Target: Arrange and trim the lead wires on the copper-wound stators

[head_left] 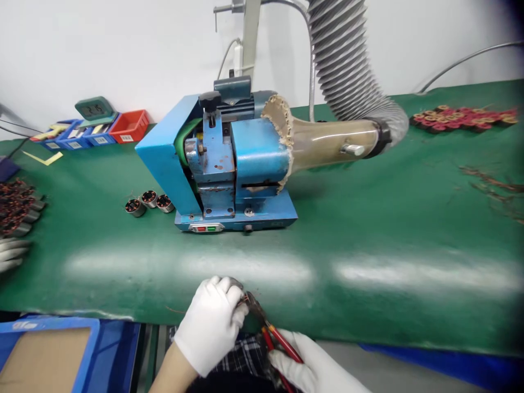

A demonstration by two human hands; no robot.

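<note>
My left hand [213, 322], in a white glove, is closed around a small wound motor part [242, 299] near the bench's front edge; most of the part is hidden by the fingers. Red-handled pliers [282, 344] are in my right hand [307, 363], also gloved, with the fingers wrapped round the handles. The tips of the pliers touch or nearly touch copper wires at the part. Beyond both hands stands a blue machine [262, 155] with red and green buttons. Three wound stators [149, 198] sit to its left.
A ribbed grey hose [344, 60] runs up from the machine. Many stators [18, 207] and another person's gloved hand [12, 254] are at the far left. Red and blue bins [130, 126] stand behind. Red-wound parts [458, 118] and wire scraps [497, 183] lie at right.
</note>
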